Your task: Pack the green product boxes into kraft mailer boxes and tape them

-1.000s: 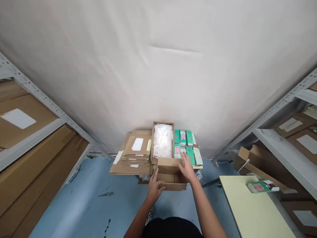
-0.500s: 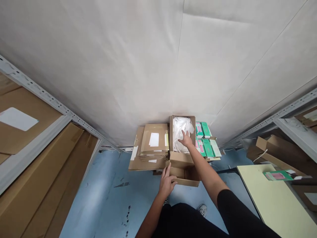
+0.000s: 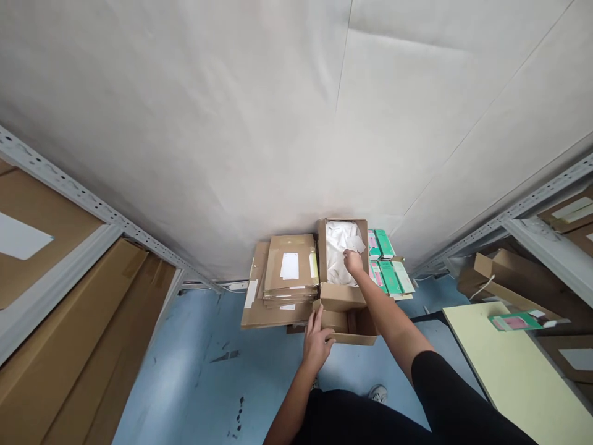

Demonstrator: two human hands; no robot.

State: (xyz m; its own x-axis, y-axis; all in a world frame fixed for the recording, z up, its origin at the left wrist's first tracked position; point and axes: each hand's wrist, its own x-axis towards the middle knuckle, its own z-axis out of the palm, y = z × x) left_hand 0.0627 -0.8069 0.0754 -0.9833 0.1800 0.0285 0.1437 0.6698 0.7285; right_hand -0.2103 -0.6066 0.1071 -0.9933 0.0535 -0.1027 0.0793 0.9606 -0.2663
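I see a grey-white wall point(image 3: 259, 123) filling most of my view. At the left, a metal rack point(image 3: 55, 176) carries large brown cartons point(image 3: 88, 334); at the right is a pale yellow tabletop point(image 3: 509, 377), with a green-and-pink packet point(image 3: 516, 321) near its far edge. In the middle, stacked flat cardboard point(image 3: 291, 247) sits left of a tall carton point(image 3: 323, 253) filled with white sheeting point(image 3: 340, 238); green boxes point(image 3: 389, 278) stand to its right. The open carton point(image 3: 354, 339) is just in front of the tall one. My right forearm crosses above its right side and hides part of it, along with some of the green boxes. My left hand point(image 3: 317, 345) touches its left edge, fingers slightly spread. My right hand point(image 3: 353, 261) is at the sheeting, fingers curled together; I cannot tell what they pinch.
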